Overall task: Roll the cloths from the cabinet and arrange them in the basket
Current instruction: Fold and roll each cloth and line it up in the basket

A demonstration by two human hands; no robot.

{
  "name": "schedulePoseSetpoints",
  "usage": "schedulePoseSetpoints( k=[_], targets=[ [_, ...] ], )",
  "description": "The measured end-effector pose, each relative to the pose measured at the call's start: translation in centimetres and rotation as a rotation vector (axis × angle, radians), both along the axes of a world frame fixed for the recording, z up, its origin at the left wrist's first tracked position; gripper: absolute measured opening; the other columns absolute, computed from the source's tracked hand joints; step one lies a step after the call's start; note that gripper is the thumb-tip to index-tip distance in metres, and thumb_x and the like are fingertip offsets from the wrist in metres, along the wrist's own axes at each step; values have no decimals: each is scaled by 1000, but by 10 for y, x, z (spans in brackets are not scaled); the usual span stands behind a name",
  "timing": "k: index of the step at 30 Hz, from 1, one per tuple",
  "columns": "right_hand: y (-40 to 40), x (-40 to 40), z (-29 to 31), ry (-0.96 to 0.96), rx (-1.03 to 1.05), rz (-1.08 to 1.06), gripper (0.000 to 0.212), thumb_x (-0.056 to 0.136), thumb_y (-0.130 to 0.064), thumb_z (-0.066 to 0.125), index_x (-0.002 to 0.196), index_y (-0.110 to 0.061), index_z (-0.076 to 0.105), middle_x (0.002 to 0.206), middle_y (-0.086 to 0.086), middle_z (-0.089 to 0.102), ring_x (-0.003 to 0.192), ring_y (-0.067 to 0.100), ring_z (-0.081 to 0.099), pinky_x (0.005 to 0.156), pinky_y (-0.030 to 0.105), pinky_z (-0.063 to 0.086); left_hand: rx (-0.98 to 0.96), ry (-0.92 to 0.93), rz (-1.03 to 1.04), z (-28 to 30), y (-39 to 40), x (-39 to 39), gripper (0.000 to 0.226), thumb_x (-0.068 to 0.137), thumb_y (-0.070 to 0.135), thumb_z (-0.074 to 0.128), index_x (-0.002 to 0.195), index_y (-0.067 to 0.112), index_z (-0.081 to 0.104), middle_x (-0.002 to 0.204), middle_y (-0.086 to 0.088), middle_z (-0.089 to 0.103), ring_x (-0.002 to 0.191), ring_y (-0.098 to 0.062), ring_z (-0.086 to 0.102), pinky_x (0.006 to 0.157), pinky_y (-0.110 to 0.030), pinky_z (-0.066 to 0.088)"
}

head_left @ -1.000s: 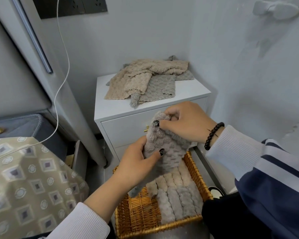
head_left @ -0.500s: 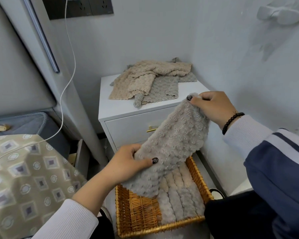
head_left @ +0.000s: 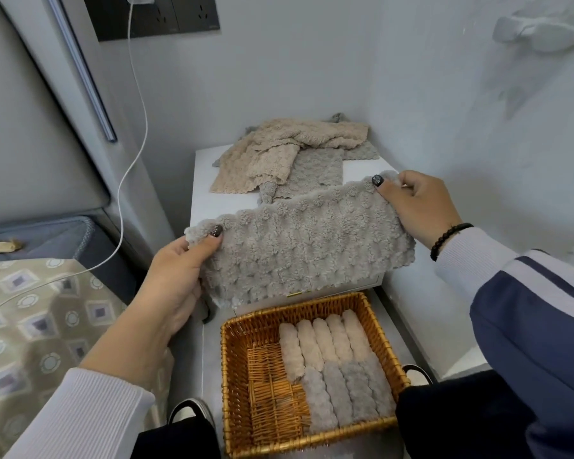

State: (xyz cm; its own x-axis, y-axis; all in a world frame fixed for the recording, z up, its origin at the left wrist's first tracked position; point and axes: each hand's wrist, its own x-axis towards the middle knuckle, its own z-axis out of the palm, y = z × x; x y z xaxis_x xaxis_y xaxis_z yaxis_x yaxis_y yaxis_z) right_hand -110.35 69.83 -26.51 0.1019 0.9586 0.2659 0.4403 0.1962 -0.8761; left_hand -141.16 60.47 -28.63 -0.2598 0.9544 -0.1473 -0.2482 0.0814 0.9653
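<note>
So the fluffy grey bobble-textured cloth (head_left: 299,240) is now stretched out flat in the air, above the front edge of the white bedside cabinet (head_left: 206,193) and just behind the woven wicker basket (head_left: 236,376). A second ago it was bunched up between both hands, then pulled out on a diagonal; now it's spread wide. The left hand (head_left: 176,276) pinches the left top corner with thumb over the edge, and the right hand (head_left: 418,207) pinches the right top corner the same way, fingers curled behind. My guess is that it's ready for folding and rolling. The basket already holds a row of beige rolled cloths (head_left: 325,339) and grey rolled cloths (head_left: 345,389), with bare wicker on its left. A pile of loose beige and grey cloths (head_left: 289,154) waits on the cabinet top.
</note>
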Motion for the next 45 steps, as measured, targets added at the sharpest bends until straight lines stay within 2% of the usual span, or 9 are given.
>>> schedulePoseSetpoints(
  k=[7,11,14,20,26,31,36,41,45],
  targets=[
    [-2,-16,-3,-175,104,-13,26,95,-40,55,75,-27,44,64,-9,42,55,5,37,47,19,24,-95,127,206,-3,8,-6,17,96,26,61,91,13,72,80,-6,77,72,-21,75,54,-30,58],
    [1,-23,-8,-227,56,-38,24,95,-43,53,87,-21,49,71,-11,48,59,3,43,48,19,27,-75,350,232,-3,8,-1,23,100,29,54,92,13,68,98,-14,74,95,-32,70,84,-50,58],
    [-4,-30,-5,-194,97,-30,27,94,-47,52,76,-29,44,66,-10,46,56,6,41,45,16,28,-55,378,227,2,6,3,29,101,32,49,95,10,66,102,-18,71,97,-34,68,91,-52,52],
    [-22,-54,-3,-188,140,33,24,97,-47,47,83,-29,43,62,-10,44,47,-1,39,44,10,31,-4,353,159,4,2,11,35,99,29,50,107,-5,59,92,-17,62,84,-30,57,77,-39,42],
    [-45,-81,1,-199,205,179,15,97,-39,52,91,-26,48,61,-12,50,47,0,42,44,12,36,-15,257,80,7,0,23,5,97,31,55,99,26,53,97,-4,50,84,-22,45,74,-40,35],
    [-62,-100,1,-298,193,286,21,92,-38,55,77,-33,42,62,-9,53,47,5,42,46,18,35,-94,227,49,7,-2,35,31,96,32,56,103,2,63,91,-6,63,80,-25,58,77,-45,52],
    [-68,-112,-2,-312,135,311,23,89,-38,58,74,-36,41,66,-7,57,57,7,51,54,25,41,-104,161,-53,4,0,43,26,99,24,54,78,18,68,62,0,68,52,-14,63,46,-26,46],
    [-67,-117,-3,-191,61,335,18,88,-33,63,77,-37,50,68,-2,64,57,3,55,54,10,41,-98,175,-105,6,-3,45,43,100,24,51,63,28,72,70,-3,70,67,-23,66,60,-34,50],
    [-72,-119,0,4,-54,428,5,87,-21,65,86,-26,65,72,-2,71,53,11,67,61,26,58,-97,137,-111,12,-8,44,28,100,25,48,96,13,74,100,-20,74,100,-41,68,96,-56,51]
  ],
)
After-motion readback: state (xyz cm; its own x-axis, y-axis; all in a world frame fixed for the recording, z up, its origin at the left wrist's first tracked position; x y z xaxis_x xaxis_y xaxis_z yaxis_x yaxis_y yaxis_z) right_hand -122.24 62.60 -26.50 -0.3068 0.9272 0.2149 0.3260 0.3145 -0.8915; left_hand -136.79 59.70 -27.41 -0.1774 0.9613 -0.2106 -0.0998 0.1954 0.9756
